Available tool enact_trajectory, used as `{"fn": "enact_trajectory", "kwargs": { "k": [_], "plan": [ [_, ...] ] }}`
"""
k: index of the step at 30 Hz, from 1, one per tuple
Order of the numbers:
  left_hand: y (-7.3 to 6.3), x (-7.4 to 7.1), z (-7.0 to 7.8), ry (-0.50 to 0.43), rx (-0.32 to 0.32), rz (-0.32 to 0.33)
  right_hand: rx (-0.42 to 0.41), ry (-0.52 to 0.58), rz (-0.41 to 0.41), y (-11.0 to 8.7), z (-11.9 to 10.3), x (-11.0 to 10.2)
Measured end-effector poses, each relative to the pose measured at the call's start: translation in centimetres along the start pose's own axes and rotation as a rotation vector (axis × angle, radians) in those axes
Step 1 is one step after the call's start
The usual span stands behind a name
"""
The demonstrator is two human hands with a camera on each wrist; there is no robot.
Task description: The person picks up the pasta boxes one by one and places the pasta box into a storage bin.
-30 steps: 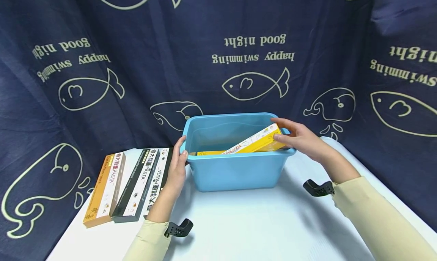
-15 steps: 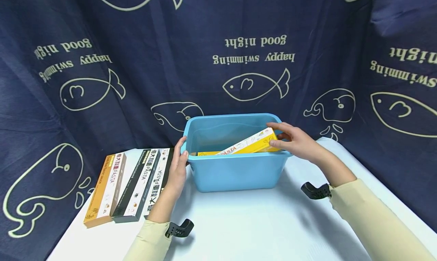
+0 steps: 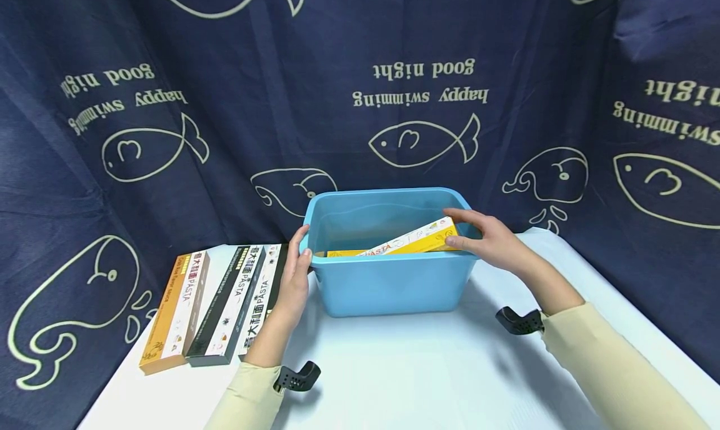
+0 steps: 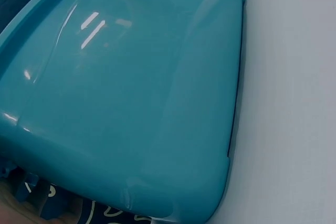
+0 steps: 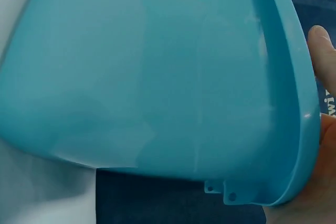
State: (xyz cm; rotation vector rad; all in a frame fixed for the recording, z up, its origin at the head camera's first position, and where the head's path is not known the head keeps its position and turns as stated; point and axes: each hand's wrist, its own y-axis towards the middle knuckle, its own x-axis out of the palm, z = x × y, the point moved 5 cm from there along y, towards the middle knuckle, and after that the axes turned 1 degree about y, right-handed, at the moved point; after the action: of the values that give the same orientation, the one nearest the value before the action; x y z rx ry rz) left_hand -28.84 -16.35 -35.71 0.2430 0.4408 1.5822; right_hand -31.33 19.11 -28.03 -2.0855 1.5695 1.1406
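At the left end of a light-blue plastic bin, my left hand grips the rim, thumb at the front corner. The bin's outer wall fills most of the left wrist view. My right hand reaches over the bin's right end and holds a yellow-and-white pasta box between thumb and fingers. That box slants inside the bin, its right end raised, its left end hidden behind the front wall. Beside it, a strip of yellow box shows low in the bin. In the right wrist view, the fingers show beyond the rim.
Left of the bin on the white table lie an orange-and-white pasta box, a black-and-white one and another black-and-white one, partly behind the left arm. A navy curtain with fish drawings hangs close behind the bin.
My right hand has come down and slightly left with the yellow pasta box, whose raised end is now lower in the bin. My left hand stays on the rim.
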Motion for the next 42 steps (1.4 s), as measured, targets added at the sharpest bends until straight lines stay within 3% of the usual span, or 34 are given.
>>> {"fn": "enact_trajectory", "kwargs": {
  "k": [8, 14, 19, 28, 35, 42],
  "plan": [
    [0.0, 0.1, 0.1, 0.004, -0.003, -0.002, 0.036, 0.004, 0.001, -0.3, 1.1, 0.2],
    [-0.1, 0.0, 0.1, 0.006, -0.008, 0.005, -0.019, 0.005, 0.036, -0.2, 1.3, 0.5],
    [-0.2, 0.0, 0.1, 0.000, -0.002, 0.003, -0.082, 0.001, 0.090, -0.4, 1.2, 0.7],
    [-0.1, 0.1, 0.1, -0.025, 0.000, -0.004, -0.031, 0.032, 0.230, -1.1, 1.4, 1.3],
    [-0.1, 0.1, 0.1, -0.018, 0.004, -0.007, -0.064, 0.107, 0.357, -1.5, 1.8, 1.7],
    [-0.1, 0.1, 0.1, -0.019, 0.004, -0.001, -0.028, 0.201, 0.409, -2.0, 2.2, 2.1]
  ]
}}
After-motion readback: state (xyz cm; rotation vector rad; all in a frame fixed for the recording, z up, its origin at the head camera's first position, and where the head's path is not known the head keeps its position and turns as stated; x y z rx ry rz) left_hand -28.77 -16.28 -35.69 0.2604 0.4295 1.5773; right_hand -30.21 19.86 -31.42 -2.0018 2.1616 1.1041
